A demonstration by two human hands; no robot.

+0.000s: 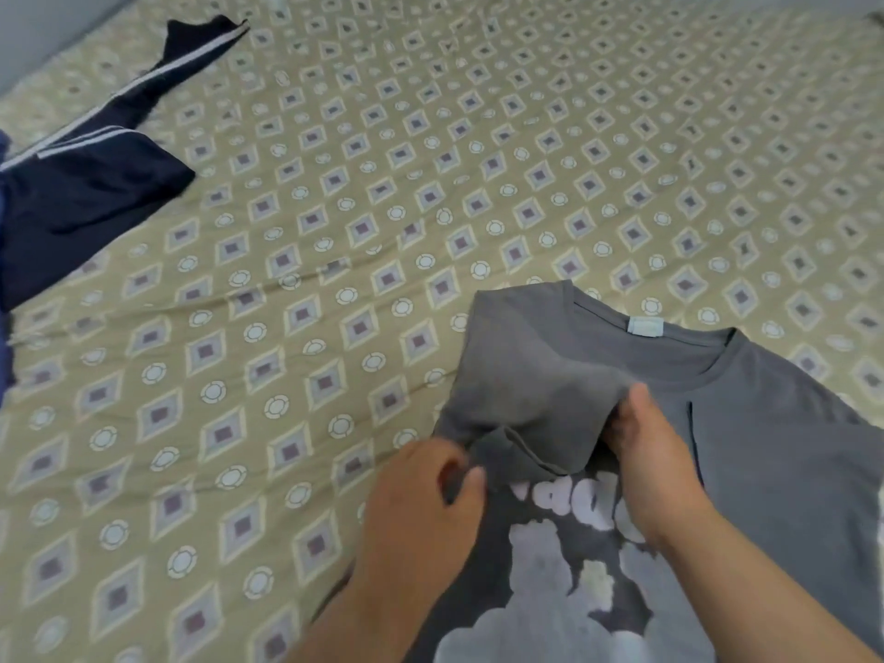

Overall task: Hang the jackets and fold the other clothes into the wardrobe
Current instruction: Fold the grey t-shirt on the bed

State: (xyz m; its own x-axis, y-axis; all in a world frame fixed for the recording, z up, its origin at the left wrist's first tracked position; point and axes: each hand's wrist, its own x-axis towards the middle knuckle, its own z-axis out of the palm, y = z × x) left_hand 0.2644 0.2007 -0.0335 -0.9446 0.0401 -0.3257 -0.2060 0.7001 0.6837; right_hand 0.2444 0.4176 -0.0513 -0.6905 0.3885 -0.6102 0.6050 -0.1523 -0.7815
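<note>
On bedsheet (pixel 430 184): left hand (pixel 421 500), right hand (pixel 655 466) pinch T-shirt (pixel 789 423) (sleeve edge, probably); tracksuit (pixel 81 193) apart.

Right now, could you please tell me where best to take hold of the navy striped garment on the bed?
Probably pinch the broad end of the navy striped garment at its right-pointing corner, coming from the right over the bedsheet: that corner lies flat and free.
</note>
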